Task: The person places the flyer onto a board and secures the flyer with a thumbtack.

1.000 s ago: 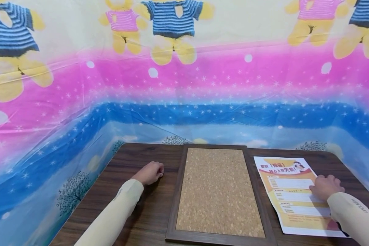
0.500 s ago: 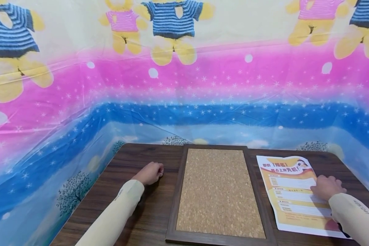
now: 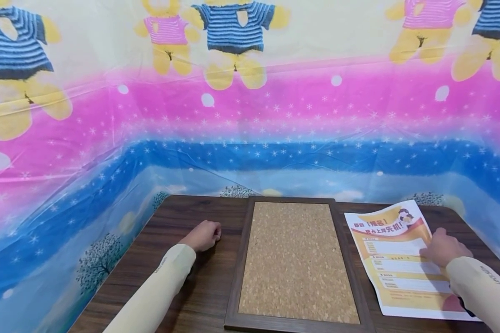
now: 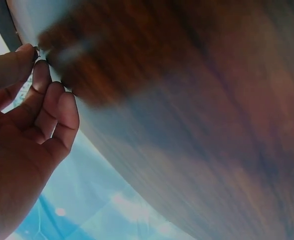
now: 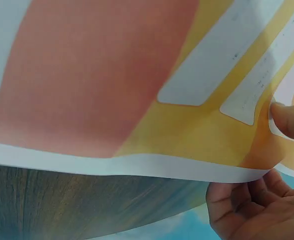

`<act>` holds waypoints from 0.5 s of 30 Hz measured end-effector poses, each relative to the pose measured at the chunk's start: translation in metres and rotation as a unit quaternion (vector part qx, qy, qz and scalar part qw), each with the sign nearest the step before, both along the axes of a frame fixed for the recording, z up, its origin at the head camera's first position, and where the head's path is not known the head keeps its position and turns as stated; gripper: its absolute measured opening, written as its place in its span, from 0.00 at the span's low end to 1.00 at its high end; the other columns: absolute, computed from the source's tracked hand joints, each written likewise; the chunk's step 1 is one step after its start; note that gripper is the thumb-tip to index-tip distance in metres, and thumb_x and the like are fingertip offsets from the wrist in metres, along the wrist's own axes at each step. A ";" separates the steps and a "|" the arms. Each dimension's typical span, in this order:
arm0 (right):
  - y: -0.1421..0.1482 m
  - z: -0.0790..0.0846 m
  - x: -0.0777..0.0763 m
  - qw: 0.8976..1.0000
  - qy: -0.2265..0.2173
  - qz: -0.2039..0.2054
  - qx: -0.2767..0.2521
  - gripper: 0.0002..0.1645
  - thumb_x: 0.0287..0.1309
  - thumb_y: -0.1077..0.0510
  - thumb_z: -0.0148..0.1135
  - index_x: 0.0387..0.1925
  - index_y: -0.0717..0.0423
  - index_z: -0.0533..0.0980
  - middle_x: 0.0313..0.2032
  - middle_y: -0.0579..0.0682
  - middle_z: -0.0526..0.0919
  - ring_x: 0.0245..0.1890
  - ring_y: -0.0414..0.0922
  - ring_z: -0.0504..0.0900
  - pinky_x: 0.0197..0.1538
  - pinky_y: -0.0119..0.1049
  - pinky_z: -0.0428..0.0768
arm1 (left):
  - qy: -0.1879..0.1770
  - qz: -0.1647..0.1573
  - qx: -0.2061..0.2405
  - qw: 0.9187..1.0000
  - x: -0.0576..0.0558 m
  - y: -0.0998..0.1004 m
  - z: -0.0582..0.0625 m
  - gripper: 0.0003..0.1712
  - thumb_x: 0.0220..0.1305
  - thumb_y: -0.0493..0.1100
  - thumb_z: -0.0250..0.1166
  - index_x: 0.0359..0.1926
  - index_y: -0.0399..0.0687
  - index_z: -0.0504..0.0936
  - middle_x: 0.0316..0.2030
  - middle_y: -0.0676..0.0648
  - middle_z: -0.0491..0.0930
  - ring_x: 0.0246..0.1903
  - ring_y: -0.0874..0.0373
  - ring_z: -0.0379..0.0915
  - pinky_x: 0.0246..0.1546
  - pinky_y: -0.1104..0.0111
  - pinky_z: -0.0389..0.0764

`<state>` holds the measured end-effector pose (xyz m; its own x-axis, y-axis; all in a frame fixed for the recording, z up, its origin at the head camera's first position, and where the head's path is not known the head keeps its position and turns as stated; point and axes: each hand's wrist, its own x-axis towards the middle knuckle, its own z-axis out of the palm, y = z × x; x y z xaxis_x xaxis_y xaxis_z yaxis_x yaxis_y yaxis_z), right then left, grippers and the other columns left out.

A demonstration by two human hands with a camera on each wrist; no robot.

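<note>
1. Where the lower right of the frame is filled by a printed sheet [image 3: 393,259], yellow, red and white areas are seen on it; its upper right corner is bent upward, over part of the backdrop [image 3: 233,111].
2. By the right hand [image 3: 446,249] the sheet is pinched at its right edge: in the right wrist view, the thumb is laid on the printed face and the curled fingers [image 5: 231,200] are tucked beneath, the edge being gripped between.
3. Just left of the sheet, a framed cork board [image 3: 296,263] is set, its dark frame shown at lower centre.
4. Left of the board, the left hand [image 3: 203,235] is held with its fingers bent and the thumb brought close to the index tip; whether something small is pinched there cannot be told.
5. By both pale sleeves [image 3: 150,296] the forearms are covered.
6. Board and sheet are carried by a dark wood-grain counter [image 3: 208,286], behind which bears, snowflakes and trees are pictured on the backdrop.
</note>
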<state>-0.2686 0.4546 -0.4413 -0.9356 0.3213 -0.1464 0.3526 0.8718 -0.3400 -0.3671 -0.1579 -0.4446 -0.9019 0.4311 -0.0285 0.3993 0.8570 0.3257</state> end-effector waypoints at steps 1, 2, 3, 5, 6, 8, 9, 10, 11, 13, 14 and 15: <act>0.001 0.000 0.000 1.000 -0.004 0.003 -0.003 0.48 0.51 0.51 0.68 0.52 0.83 0.50 0.33 0.72 0.71 0.29 0.63 0.73 0.35 0.59 0.70 | -0.001 0.002 0.001 1.000 0.000 0.000 0.000 0.08 0.66 0.33 0.57 0.29 0.45 0.74 0.23 0.50 0.70 0.22 0.58 0.66 0.25 0.65 0.69; 0.002 0.001 0.000 1.000 -0.006 0.002 -0.004 0.49 0.52 0.52 0.68 0.53 0.82 0.50 0.33 0.72 0.71 0.30 0.63 0.73 0.36 0.59 0.69 | -0.003 0.003 0.001 1.000 0.000 0.000 0.000 0.08 0.66 0.33 0.57 0.29 0.45 0.74 0.23 0.50 0.70 0.22 0.58 0.66 0.25 0.65 0.69; 0.002 0.001 0.000 1.000 -0.006 0.002 -0.004 0.48 0.52 0.52 0.68 0.53 0.82 0.50 0.33 0.72 0.71 0.30 0.63 0.73 0.36 0.59 0.69 | -0.005 0.004 0.001 1.000 0.000 0.000 0.000 0.08 0.66 0.33 0.57 0.29 0.45 0.74 0.23 0.50 0.70 0.22 0.58 0.66 0.25 0.65 0.69; 0.003 0.001 0.000 1.000 -0.005 0.003 -0.005 0.46 0.53 0.53 0.67 0.53 0.81 0.50 0.34 0.71 0.71 0.30 0.62 0.73 0.36 0.60 0.69 | -0.008 0.007 0.001 1.000 0.000 0.000 0.000 0.08 0.66 0.33 0.57 0.29 0.45 0.74 0.23 0.50 0.70 0.22 0.58 0.66 0.25 0.65 0.69; 0.004 0.001 -0.001 1.000 -0.004 0.003 -0.005 0.46 0.53 0.53 0.67 0.53 0.81 0.51 0.34 0.71 0.71 0.30 0.62 0.73 0.36 0.60 0.69 | -0.009 0.008 0.001 1.000 0.000 0.000 0.000 0.08 0.66 0.33 0.57 0.29 0.45 0.74 0.23 0.50 0.71 0.22 0.58 0.66 0.25 0.65 0.69; 0.005 0.001 -0.001 1.000 -0.001 0.002 -0.003 0.43 0.53 0.55 0.66 0.53 0.80 0.51 0.34 0.71 0.71 0.29 0.62 0.73 0.35 0.60 0.69 | -0.011 0.009 0.000 1.000 0.000 0.000 0.000 0.08 0.66 0.33 0.57 0.29 0.45 0.74 0.23 0.50 0.71 0.22 0.58 0.66 0.25 0.65 0.69; 0.005 0.001 -0.001 1.000 -0.001 0.000 -0.004 0.42 0.54 0.55 0.65 0.53 0.80 0.51 0.34 0.72 0.71 0.30 0.63 0.73 0.35 0.60 0.69 | -0.012 0.009 0.001 1.000 0.000 -0.001 0.000 0.08 0.66 0.33 0.57 0.29 0.45 0.74 0.23 0.50 0.71 0.22 0.57 0.66 0.25 0.65 0.69; 0.006 0.002 -0.001 1.000 -0.001 -0.001 -0.006 0.42 0.55 0.56 0.64 0.53 0.81 0.51 0.34 0.72 0.71 0.30 0.63 0.72 0.35 0.60 0.68 | -0.011 0.009 0.002 1.000 -0.001 -0.001 0.000 0.08 0.66 0.33 0.56 0.29 0.45 0.73 0.23 0.50 0.71 0.22 0.57 0.66 0.24 0.65 0.69; 0.006 0.002 -0.002 1.000 -0.001 -0.002 -0.007 0.42 0.56 0.56 0.63 0.53 0.81 0.50 0.34 0.72 0.70 0.30 0.63 0.72 0.35 0.60 0.68 | -0.010 0.008 0.003 1.000 -0.001 -0.001 0.000 0.08 0.66 0.32 0.56 0.29 0.45 0.73 0.23 0.50 0.71 0.22 0.57 0.66 0.24 0.65 0.69; 0.005 0.004 -0.002 1.000 0.001 -0.006 -0.010 0.41 0.56 0.56 0.61 0.53 0.82 0.50 0.33 0.73 0.70 0.30 0.64 0.72 0.35 0.59 0.68 | -0.009 0.007 0.004 1.000 -0.001 -0.001 0.000 0.09 0.66 0.32 0.56 0.29 0.46 0.73 0.23 0.50 0.71 0.22 0.57 0.66 0.24 0.65 0.69; 0.005 0.004 -0.003 1.000 0.002 -0.008 -0.011 0.41 0.57 0.56 0.60 0.53 0.83 0.49 0.33 0.73 0.70 0.30 0.64 0.72 0.35 0.59 0.68 | -0.008 0.007 0.005 1.000 -0.001 -0.001 0.000 0.09 0.66 0.32 0.56 0.29 0.46 0.73 0.23 0.50 0.71 0.22 0.57 0.66 0.24 0.65 0.69; 0.005 0.005 -0.003 1.000 0.003 -0.011 -0.012 0.41 0.57 0.56 0.60 0.53 0.83 0.49 0.33 0.73 0.70 0.30 0.64 0.72 0.35 0.59 0.69 | -0.008 0.006 0.006 1.000 -0.001 -0.001 0.001 0.09 0.66 0.32 0.56 0.29 0.46 0.73 0.24 0.50 0.71 0.22 0.57 0.66 0.24 0.65 0.69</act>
